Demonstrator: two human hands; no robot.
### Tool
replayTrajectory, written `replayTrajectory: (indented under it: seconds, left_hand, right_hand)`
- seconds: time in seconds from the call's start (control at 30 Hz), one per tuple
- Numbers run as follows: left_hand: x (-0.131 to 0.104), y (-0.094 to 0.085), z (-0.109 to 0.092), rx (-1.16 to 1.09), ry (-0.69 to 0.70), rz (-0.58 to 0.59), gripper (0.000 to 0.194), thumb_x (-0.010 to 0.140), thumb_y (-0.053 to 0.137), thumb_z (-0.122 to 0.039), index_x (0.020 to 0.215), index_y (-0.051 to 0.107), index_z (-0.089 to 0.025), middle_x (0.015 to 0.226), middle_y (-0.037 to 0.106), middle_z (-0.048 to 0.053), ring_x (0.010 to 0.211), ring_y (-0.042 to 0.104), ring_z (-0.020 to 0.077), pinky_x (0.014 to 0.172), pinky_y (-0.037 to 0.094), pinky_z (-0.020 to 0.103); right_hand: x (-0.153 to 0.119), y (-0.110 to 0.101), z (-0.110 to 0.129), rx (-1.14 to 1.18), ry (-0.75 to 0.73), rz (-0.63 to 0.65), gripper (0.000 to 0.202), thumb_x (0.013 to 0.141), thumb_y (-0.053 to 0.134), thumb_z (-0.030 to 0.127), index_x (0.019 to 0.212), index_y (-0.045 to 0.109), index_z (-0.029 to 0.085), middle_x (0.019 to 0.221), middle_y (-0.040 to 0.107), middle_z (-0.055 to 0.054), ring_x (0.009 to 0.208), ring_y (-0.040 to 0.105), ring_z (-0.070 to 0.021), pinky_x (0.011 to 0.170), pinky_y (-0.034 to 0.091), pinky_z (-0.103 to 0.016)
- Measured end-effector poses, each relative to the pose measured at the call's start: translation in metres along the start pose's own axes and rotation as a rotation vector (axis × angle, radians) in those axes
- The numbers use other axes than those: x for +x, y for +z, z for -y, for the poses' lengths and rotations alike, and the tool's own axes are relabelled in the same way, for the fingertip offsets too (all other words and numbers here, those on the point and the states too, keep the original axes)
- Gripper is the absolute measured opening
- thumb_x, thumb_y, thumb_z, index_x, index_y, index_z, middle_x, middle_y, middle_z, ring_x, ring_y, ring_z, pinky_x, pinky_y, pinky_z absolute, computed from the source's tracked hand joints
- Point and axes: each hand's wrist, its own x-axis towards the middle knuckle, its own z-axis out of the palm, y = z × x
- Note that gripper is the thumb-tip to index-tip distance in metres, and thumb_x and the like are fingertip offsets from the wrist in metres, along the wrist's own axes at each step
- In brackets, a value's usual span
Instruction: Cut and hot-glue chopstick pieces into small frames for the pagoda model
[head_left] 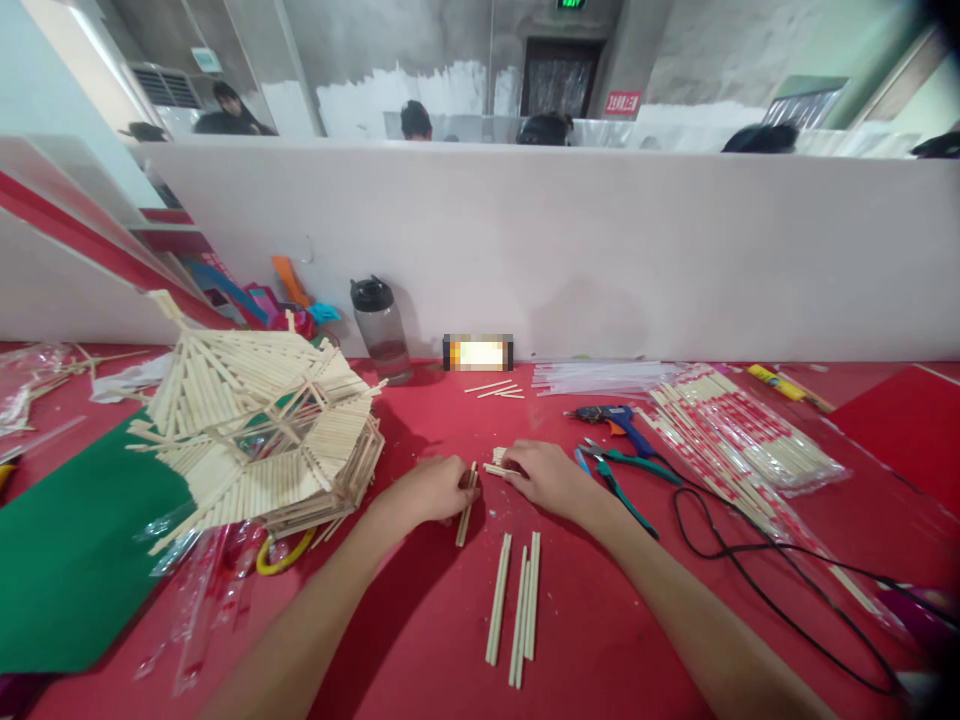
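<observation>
Lying approx. parallel on red surface [420, 630]: straight, pale wood sticks [499, 598]. L hand [441, 488] pinched on slim sticks [464, 525]; R hand [551, 475] curled, touching short sticks [495, 469], can't tell if clamped.

Slim, pale wooden sticks [463, 527], straight and side by side, sit in the left hand [441, 488], upper ends pointing just past twelve o'clock, lower ends just past six. Between one and two o'clock from them, short sticks [493, 469] of similar pale wood lie at the right hand's [546, 472] fingertips, ends toward nine o'clock
</observation>
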Motion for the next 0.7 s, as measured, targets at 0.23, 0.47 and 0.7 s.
replayTrajectory:
  seconds: [0.23, 0.47, 0.7]
  left_hand:
    - [-0.002, -0.003, 0.002, 0.058, 0.019, -0.039, 0.027, 0.085, 0.054, -0.037, 0.066, 0.063, -0.021, 0.06, 0.068, 0.005, 0.058, 0.064, 0.0187, 0.053, 0.035, 0.026]
    - [0.0, 0.003, 0.0, 0.032, 0.022, -0.02, 0.026, 0.085, 0.052, -0.037, 0.07, 0.065, -0.021, 0.062, 0.069, 0.006, 0.06, 0.065, 0.0191, 0.055, 0.038, 0.026]
    - [0.0, 0.004, -0.002, 0.098, 0.032, -0.049, 0.023, 0.084, 0.052, -0.036, 0.076, 0.069, -0.022, 0.075, 0.074, 0.01, 0.072, 0.069, 0.0236, 0.059, 0.041, 0.027]
  right_hand:
    - [-0.004, -0.014, -0.004, 0.018, 0.012, -0.019, 0.016, 0.096, 0.055, 0.026, 0.094, 0.067, 0.016, 0.091, 0.067, -0.007, 0.083, 0.058, -0.0183, 0.071, 0.031, -0.027]
    - [0.001, 0.003, 0.002, 0.056, -0.042, -0.01, 0.011, 0.095, 0.057, 0.023, 0.099, 0.066, 0.018, 0.095, 0.066, -0.006, 0.089, 0.06, -0.0183, 0.075, 0.035, -0.026]
    - [0.001, 0.011, 0.002, 0.106, -0.096, -0.037, 0.011, 0.096, 0.056, 0.02, 0.099, 0.066, 0.017, 0.098, 0.066, -0.007, 0.091, 0.06, -0.0179, 0.079, 0.038, -0.026]
